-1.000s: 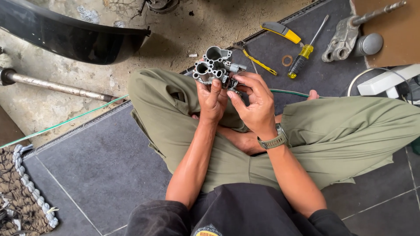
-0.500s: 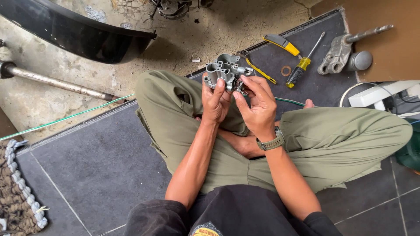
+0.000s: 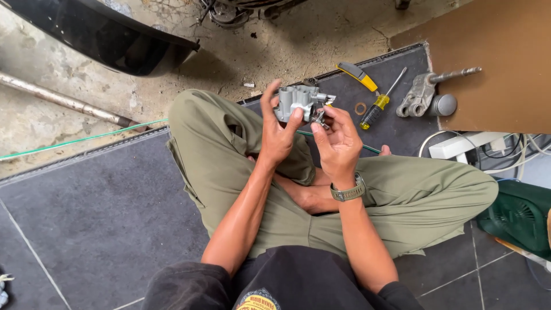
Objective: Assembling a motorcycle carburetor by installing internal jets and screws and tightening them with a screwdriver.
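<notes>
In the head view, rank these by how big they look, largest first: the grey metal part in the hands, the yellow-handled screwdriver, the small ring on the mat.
1. Grey metal part, held in the left hand, though it is nearer the camera.
2. Yellow-handled screwdriver: longer but far thinner, so the top two are unsure.
3. Small ring, clearly smallest.

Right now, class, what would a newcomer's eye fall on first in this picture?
First, the grey metal part held up at the centre by the left hand, with the right hand at its side. Next, the yellow-handled screwdriver on the dark mat behind it.
</notes>
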